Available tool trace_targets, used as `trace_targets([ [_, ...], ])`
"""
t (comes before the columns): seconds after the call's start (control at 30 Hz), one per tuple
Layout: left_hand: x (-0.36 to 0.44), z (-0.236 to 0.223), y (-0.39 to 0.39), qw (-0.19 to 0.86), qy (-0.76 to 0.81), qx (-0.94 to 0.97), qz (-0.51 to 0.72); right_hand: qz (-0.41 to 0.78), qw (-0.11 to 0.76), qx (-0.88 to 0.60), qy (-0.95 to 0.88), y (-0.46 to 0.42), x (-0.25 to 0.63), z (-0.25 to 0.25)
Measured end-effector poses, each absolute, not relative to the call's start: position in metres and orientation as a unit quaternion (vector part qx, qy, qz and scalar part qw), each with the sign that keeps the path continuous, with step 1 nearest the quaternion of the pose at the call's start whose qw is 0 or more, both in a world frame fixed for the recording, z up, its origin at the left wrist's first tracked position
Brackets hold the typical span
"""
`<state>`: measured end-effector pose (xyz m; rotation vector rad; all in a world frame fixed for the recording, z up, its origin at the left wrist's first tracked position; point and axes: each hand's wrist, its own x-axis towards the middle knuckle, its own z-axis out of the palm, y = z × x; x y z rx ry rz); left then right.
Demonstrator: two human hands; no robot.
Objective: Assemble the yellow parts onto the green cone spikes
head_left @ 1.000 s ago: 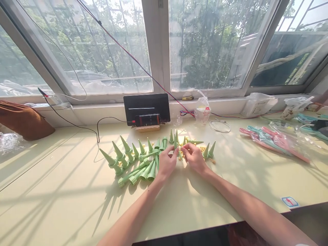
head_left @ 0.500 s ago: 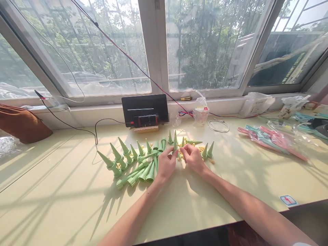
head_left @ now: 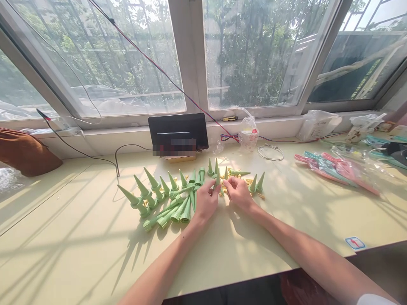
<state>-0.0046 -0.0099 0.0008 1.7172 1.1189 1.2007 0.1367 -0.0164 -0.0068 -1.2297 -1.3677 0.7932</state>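
My left hand (head_left: 206, 202) is closed around a green plastic spike (head_left: 218, 176), its tip pointing up. Close beside it, my right hand (head_left: 240, 195) has thumb and forefinger pinched together near the spike; what lies between them is too small to make out. Small yellow pieces (head_left: 261, 195) are scattered behind and beside my right hand, partly hidden by it. To the left, several green cones (head_left: 151, 179) stand point up in rows, and long green spikes (head_left: 168, 215) lie in a pile. Two more green cones (head_left: 257, 184) stand right of my right hand.
At the back, a dark tablet (head_left: 178, 127) leans on a small stand, with a black cable running left. A bagged cup (head_left: 249, 134) and a coiled white cable (head_left: 270, 153) are nearby. Pink and teal plastic items (head_left: 337, 167) lie right; a brown bag (head_left: 27, 152) sits left.
The camera view has shifted slightly. Both hands keep nearly the same pose, close together, with the green spike still in the left one.
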Motion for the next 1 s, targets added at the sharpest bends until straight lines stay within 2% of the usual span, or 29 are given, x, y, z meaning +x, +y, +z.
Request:
trace_targets([
  [0.43,-0.0029,0.0005,-0.0101,0.346,0.424,0.695,0.466,0.372,0.540,-0.523,-0.544,-0.0168,0.1365,-0.0045],
  [1.0,-0.0019,0.0055,-0.0114,0.345,0.476,0.640,0.495,0.346,0.519,-0.497,-0.603,-0.0181,0.1369,-0.0089],
])
